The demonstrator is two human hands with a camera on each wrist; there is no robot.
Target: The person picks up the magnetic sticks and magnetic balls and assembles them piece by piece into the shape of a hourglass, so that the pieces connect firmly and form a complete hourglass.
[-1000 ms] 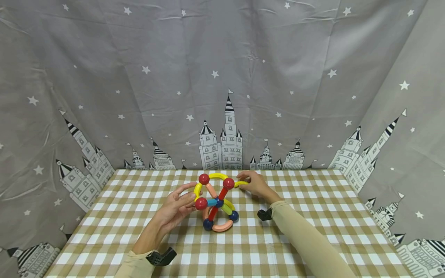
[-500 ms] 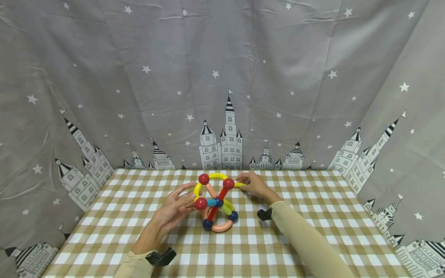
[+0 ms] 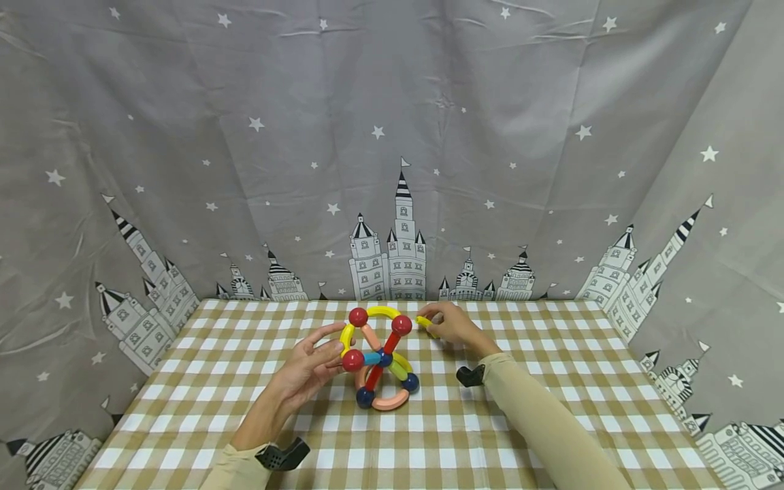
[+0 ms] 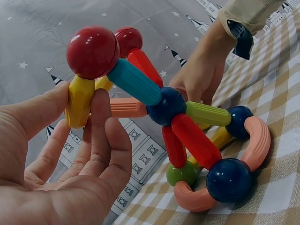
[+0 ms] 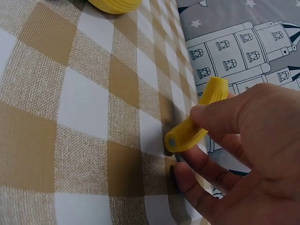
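Observation:
A magnetic stick-and-ball structure (image 3: 373, 378) stands on the checked cloth, built from coloured rods and balls. A dark blue ball (image 4: 166, 106) joins its red, teal, peach and lime rods at the middle. Three red balls top it, one of them (image 3: 401, 325) on the right. My left hand (image 3: 311, 364) pinches the yellow curved rod (image 4: 78, 101) under the left red ball (image 4: 93, 51). To the right of the structure, my right hand (image 3: 452, 324) holds a loose yellow curved rod (image 5: 190, 131) between thumb and fingers, close over the cloth. One metal-tipped end faces the right wrist camera.
A brown-and-white checked cloth (image 3: 490, 435) covers the table. Behind it hangs a grey curtain (image 3: 465, 136) printed with castles and stars. At the structure's foot, peach curved rods (image 4: 257, 143) and a green ball (image 4: 182, 174) rest low by the cloth.
The loose yellow rod, earlier reaching to the right red ball, has turned in my right hand and now stands apart from it. My left hand and the structure have hardly moved.

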